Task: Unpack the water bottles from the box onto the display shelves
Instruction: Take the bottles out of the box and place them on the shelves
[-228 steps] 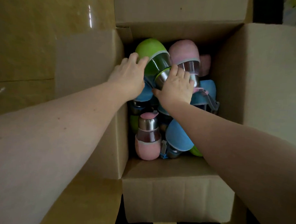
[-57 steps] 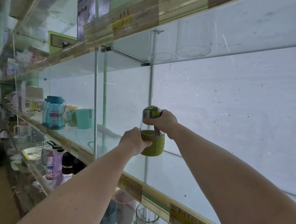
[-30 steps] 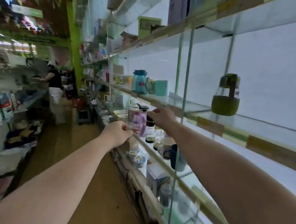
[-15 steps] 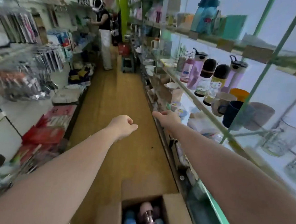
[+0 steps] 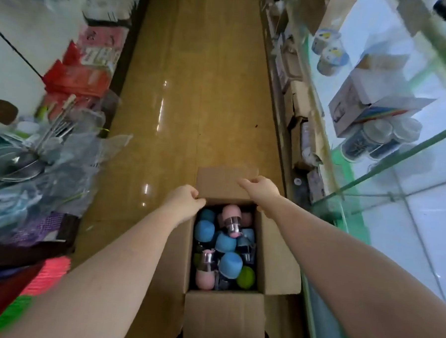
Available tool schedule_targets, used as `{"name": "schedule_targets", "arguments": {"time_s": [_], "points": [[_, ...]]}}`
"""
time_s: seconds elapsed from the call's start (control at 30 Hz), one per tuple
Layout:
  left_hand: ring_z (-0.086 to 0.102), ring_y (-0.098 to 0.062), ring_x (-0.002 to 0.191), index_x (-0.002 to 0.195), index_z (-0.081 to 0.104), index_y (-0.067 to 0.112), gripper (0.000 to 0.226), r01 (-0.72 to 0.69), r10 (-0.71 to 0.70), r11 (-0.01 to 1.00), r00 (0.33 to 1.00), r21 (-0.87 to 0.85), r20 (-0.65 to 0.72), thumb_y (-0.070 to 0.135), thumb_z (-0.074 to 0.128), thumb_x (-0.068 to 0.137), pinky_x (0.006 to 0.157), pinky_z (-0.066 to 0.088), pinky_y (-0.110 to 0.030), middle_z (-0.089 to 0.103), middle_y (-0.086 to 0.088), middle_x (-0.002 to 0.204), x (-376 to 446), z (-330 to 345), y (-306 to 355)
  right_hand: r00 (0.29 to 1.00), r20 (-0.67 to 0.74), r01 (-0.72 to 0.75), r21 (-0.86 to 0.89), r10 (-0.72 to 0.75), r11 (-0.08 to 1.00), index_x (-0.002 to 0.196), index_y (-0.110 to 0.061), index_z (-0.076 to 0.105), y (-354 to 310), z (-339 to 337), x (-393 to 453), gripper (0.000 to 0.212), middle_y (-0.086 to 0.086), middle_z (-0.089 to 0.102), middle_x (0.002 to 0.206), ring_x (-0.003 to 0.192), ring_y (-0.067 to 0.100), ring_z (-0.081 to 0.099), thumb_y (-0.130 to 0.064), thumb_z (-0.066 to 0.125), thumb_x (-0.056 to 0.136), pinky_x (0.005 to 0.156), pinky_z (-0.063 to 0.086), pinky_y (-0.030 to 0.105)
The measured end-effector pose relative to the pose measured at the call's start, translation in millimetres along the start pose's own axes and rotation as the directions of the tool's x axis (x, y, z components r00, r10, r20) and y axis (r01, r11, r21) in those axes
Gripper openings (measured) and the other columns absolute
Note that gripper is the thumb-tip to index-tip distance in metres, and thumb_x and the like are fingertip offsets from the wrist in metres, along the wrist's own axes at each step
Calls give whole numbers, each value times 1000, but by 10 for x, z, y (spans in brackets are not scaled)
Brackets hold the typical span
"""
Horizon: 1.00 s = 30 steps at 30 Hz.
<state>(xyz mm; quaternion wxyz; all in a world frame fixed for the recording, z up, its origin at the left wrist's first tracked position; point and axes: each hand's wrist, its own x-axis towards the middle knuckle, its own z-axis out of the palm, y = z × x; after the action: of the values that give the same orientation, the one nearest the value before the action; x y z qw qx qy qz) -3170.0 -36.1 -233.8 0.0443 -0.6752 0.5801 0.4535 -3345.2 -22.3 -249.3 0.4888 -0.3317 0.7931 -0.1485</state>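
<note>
An open cardboard box stands on the floor below me, its flaps folded out. Inside lie several water bottles in a jumble: a pink bottle with a steel collar at the far end, blue bottles, a green bottle and another pink bottle near me. My left hand hovers curled into a fist over the box's far left corner. My right hand is curled over the far flap, fingers closed. Neither hand holds anything. The glass display shelves run along the right.
A wooden aisle floor stretches ahead. Cardboard cartons line the foot of the shelves. Boxed goods and jars sit on a lower glass shelf. Bagged kitchenware and red packs crowd the left side.
The green bottle was set on the shelf and released. My view has since swung from the aisle down onto the box, and both empty hands have dropped over its far end.
</note>
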Motion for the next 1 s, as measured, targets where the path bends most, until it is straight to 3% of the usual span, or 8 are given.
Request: {"name": "schedule_targets", "arguments": {"time_s": [0.1, 0.27, 0.57, 0.67, 0.77, 0.83, 0.9, 1.0], "points": [[53, -26, 115, 129, 50, 13, 42, 29, -29, 1000, 1000, 6, 8, 30, 53, 92, 98, 46, -36, 53, -7, 131, 271, 309, -154, 998, 34, -61, 36, 60, 997, 136, -9, 44, 344, 207, 305, 59, 10, 54, 131, 118, 27, 51, -44, 53, 89, 96, 46, 38], [53, -26, 117, 131, 49, 10, 42, 28, -29, 999, 999, 31, 34, 27, 52, 93, 97, 44, -34, 51, -8, 134, 779, 738, -273, 989, 66, -139, 54, 136, 989, 119, -5, 60, 870, 469, 817, 44, 9, 61, 105, 94, 22, 53, -38, 52, 90, 87, 48, 36], [53, -29, 117, 129, 51, 12, 41, 85, -97, 989, 991, 124, 95, 28, 54, 91, 100, 44, -37, 54, -8, 131, 1696, 1444, -750, 971, 103, -224, 66, 217, 972, 124, -9, 55, 1534, 926, 1744, 44, 10, 62, 114, 97, 24, 58, -37, 52, 90, 91, 49, 37], [55, -29, 115, 127, 53, 12, 39, 120, -134, 987, 982, 106, 135, 25, 56, 90, 99, 45, -36, 56, -10, 128, 1909, 1733, -1010, 964, 109, -251, 92, 241, 964, 117, -6, 58, 1741, 1150, 2065, 41, 7, 59, 91, 82, 22, 56, -35, 53, 89, 79, 50, 35], [57, -30, 112, 126, 53, 13, 39, 145, -159, 985, 973, 92, 169, 24, 57, 89, 98, 46, -38, 58, -11, 125, 2130, 2001, -1241, 953, 113, -291, 85, 281, 953, 102, -9, 58, 1966, 1382, 2346, 29, 2, 52, 63, 54, 15, 47, -35, 54, 89, 50, 37, 24], [58, -29, 108, 126, 53, 14, 39, 150, -166, 984, 971, 98, 173, 25, 56, 89, 95, 46, -34, 60, -10, 121, 2309, 2155, -1370, 948, 98, -311, 68, 303, 948, 103, -8, 57, 2154, 1524, 2530, 27, 0, 50, 58, 50, 10, 44, -32, 53, 91, 49, 33, 23], [58, -26, 106, 126, 52, 15, 38, 141, -157, 985, 973, 103, 172, 25, 55, 89, 93, 43, -30, 62, -9, 117, 2503, 2295, -1468, 951, 86, -301, 50, 296, 952, 123, -5, 54, 2346, 1659, 2710, 39, -2, 57, 65, 56, 5, 48, -29, 51, 92, 57, 38, 23], [56, -26, 111, 127, 51, 15, 38, 123, -143, 984, 976, 126, 167, 26, 54, 90, 96, 41, -30, 61, -8, 120, 2749, 2487, -1571, 955, 67, -287, -18, 288, 958, 135, -6, 41, 2574, 1861, 2912, 51, 10, 61, 119, 102, 18, 57, -27, 53, 91, 82, 40, 24]]}}
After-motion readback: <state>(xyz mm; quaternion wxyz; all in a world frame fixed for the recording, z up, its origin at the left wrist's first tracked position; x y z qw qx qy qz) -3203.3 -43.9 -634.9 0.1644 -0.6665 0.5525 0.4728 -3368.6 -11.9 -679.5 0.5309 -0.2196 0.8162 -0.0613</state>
